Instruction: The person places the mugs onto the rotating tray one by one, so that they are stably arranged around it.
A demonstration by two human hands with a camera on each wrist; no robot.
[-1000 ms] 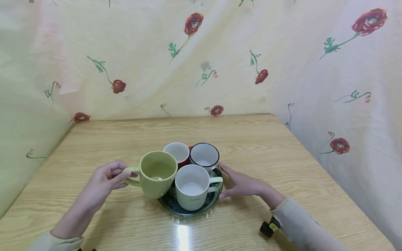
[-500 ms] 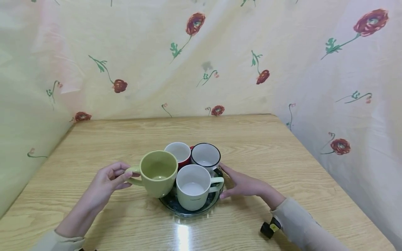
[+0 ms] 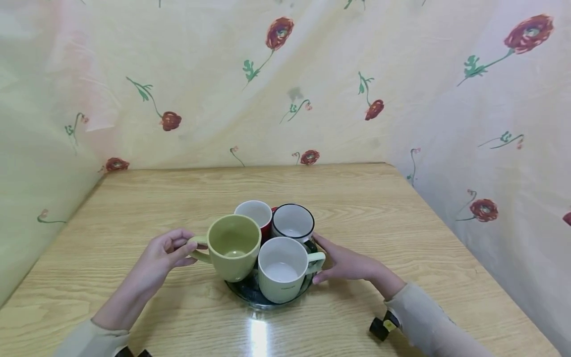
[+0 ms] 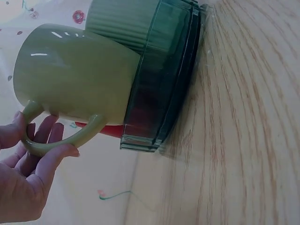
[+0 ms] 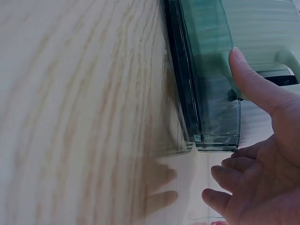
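Observation:
My left hand (image 3: 166,251) grips the handle of a yellow-green mug (image 3: 234,250), thumb and fingers around it. This mug tilts slightly at the left side of a round, clear greenish dish (image 4: 161,79), its base low inside the wall. Against it, at the front right, leans a pale ribbed mug (image 3: 282,270). Behind them in the dish are a red mug with a white inside (image 3: 254,212) and a white mug with a black rim (image 3: 293,221). My right hand (image 3: 343,262) rests against the dish's right side, fingers spread, thumb (image 5: 248,77) at the rim.
The dish stands on a light wood-grain table (image 3: 196,317). Flowered cloth (image 3: 214,99) hangs behind the table and along both sides. A small black device (image 3: 381,327) sits at the right sleeve's cuff.
The yellow-green mug has shifted right with my left hand. The pale ribbed mug has been pushed right and a little nearer. My right hand stays at the dish.

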